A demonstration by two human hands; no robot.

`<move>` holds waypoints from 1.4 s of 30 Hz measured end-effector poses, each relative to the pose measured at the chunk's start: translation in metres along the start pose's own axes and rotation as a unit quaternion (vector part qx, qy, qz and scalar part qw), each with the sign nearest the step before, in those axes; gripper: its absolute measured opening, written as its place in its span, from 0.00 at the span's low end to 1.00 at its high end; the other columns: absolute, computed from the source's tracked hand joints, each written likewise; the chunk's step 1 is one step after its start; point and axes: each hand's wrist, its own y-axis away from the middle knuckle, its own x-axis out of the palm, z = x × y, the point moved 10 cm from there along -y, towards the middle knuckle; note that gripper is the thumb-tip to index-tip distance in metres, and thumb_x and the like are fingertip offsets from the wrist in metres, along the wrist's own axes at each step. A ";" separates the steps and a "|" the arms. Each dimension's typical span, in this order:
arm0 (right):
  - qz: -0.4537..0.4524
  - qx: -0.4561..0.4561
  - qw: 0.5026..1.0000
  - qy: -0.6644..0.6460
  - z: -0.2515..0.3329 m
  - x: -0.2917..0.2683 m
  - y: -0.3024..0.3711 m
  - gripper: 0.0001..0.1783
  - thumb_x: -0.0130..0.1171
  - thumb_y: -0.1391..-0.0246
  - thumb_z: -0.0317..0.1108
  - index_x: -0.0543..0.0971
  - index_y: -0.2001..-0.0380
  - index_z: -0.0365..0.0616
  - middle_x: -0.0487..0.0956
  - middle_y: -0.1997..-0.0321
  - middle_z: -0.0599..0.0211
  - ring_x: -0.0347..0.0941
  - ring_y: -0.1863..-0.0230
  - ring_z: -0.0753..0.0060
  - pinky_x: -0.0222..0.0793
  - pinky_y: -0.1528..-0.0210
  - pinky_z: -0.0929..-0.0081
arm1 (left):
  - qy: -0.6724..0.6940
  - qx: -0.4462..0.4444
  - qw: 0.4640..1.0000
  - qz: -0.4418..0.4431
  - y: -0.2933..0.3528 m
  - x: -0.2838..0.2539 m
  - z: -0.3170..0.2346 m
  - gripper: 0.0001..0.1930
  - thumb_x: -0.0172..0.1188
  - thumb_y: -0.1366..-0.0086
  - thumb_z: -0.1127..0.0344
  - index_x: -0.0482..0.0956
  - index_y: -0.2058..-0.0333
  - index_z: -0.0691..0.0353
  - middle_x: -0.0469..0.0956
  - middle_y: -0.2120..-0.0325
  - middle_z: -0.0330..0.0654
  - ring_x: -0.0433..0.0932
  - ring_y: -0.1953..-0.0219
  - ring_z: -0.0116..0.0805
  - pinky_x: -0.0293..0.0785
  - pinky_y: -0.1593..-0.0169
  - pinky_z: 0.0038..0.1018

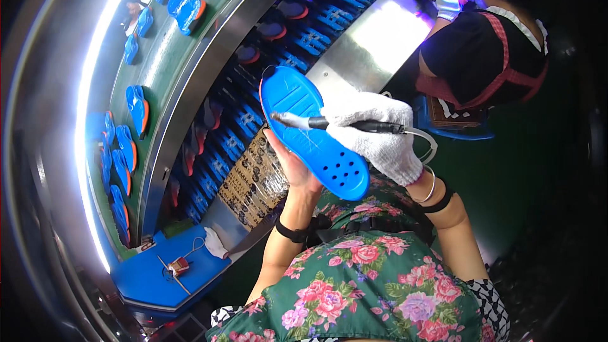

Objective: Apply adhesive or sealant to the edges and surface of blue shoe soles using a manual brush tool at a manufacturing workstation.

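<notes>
My bare left hand supports a blue shoe sole from beneath and along its edge, the thumb showing at the left side. The sole is tilted, with a cluster of round holes near its lower end and grooves near its upper end. In a white knit glove, my right hand grips a glue brush with a black handle and a pale tube running from its back end. Its bristle tip lies over the left side of the sole; whether it touches cannot be told.
Several blue soles with orange edges lie on a green conveyor at left. Beside it runs a dark rack holding shoe parts. Near it are patterned cardboard and a blue table. Another person works at upper right.
</notes>
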 end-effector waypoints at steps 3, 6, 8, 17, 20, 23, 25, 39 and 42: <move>-0.013 -0.079 0.996 0.051 0.016 0.000 -0.005 0.07 0.70 0.55 0.21 0.86 0.68 0.37 0.86 0.66 0.56 0.83 0.66 0.67 0.78 0.61 0.73 | -0.041 0.011 0.999 -0.009 -0.001 0.010 0.003 0.46 0.40 0.32 0.25 0.56 0.27 0.53 0.64 0.31 0.44 0.65 0.32 0.48 0.60 0.29 0.47; -0.010 -0.159 0.978 0.132 0.039 0.006 -0.011 0.09 0.70 0.54 0.23 0.86 0.66 0.38 0.84 0.67 0.58 0.82 0.68 0.66 0.76 0.64 0.73 | -0.156 0.049 0.983 -0.081 0.003 0.005 0.002 0.47 0.38 0.32 0.23 0.54 0.27 0.53 0.62 0.30 0.43 0.63 0.31 0.48 0.58 0.28 0.47; 0.047 -0.346 0.887 0.303 0.060 0.022 0.002 0.11 0.69 0.52 0.27 0.85 0.62 0.41 0.85 0.63 0.60 0.81 0.64 0.59 0.76 0.62 0.66 | -0.230 0.067 0.967 -0.089 0.004 0.011 0.007 0.50 0.36 0.34 0.20 0.53 0.27 0.53 0.61 0.29 0.42 0.60 0.29 0.48 0.55 0.27 0.47; -0.003 -0.098 0.990 0.101 0.007 0.011 0.022 0.10 0.70 0.51 0.27 0.87 0.63 0.43 0.86 0.59 0.60 0.83 0.56 0.57 0.78 0.53 0.62 | -0.195 -0.013 0.978 -0.072 0.014 -0.017 0.021 0.51 0.38 0.37 0.18 0.55 0.28 0.51 0.64 0.31 0.41 0.63 0.31 0.45 0.56 0.27 0.47; 0.014 -0.240 0.951 0.196 0.027 -0.002 0.019 0.13 0.68 0.51 0.27 0.86 0.60 0.43 0.86 0.58 0.58 0.83 0.55 0.54 0.79 0.51 0.62 | -0.265 0.015 0.957 -0.117 0.007 -0.028 0.020 0.51 0.38 0.36 0.19 0.53 0.27 0.51 0.62 0.30 0.42 0.61 0.30 0.46 0.56 0.27 0.47; 0.058 -0.272 0.923 0.266 0.004 0.020 0.043 0.15 0.68 0.51 0.29 0.87 0.57 0.46 0.86 0.55 0.58 0.83 0.54 0.58 0.79 0.51 0.63 | -0.214 -0.007 0.970 -0.117 0.004 -0.027 0.022 0.49 0.39 0.36 0.20 0.57 0.29 0.52 0.65 0.33 0.47 0.67 0.34 0.48 0.62 0.30 0.48; 0.087 -0.266 0.923 0.263 0.021 0.025 0.040 0.14 0.69 0.52 0.29 0.87 0.59 0.46 0.86 0.55 0.59 0.84 0.55 0.60 0.79 0.52 0.65 | -0.326 0.030 0.934 -0.145 0.004 -0.038 0.007 0.52 0.36 0.37 0.18 0.55 0.28 0.52 0.66 0.33 0.41 0.67 0.35 0.43 0.62 0.30 0.42; 0.020 -0.172 0.982 0.078 0.004 -0.025 0.027 0.11 0.71 0.50 0.27 0.86 0.61 0.42 0.87 0.62 0.63 0.84 0.65 0.66 0.78 0.60 0.71 | -0.275 0.052 0.953 -0.113 -0.017 -0.035 0.001 0.53 0.43 0.41 0.16 0.59 0.31 0.55 0.72 0.42 0.47 0.74 0.43 0.45 0.73 0.38 0.46; 0.081 -0.216 0.961 0.152 0.012 -0.010 0.038 0.09 0.70 0.50 0.25 0.86 0.63 0.42 0.87 0.60 0.61 0.84 0.61 0.66 0.79 0.56 0.67 | -0.067 -0.068 0.995 0.030 -0.027 -0.014 0.021 0.57 0.41 0.47 0.11 0.66 0.39 0.61 0.78 0.52 0.50 0.79 0.51 0.44 0.79 0.47 0.43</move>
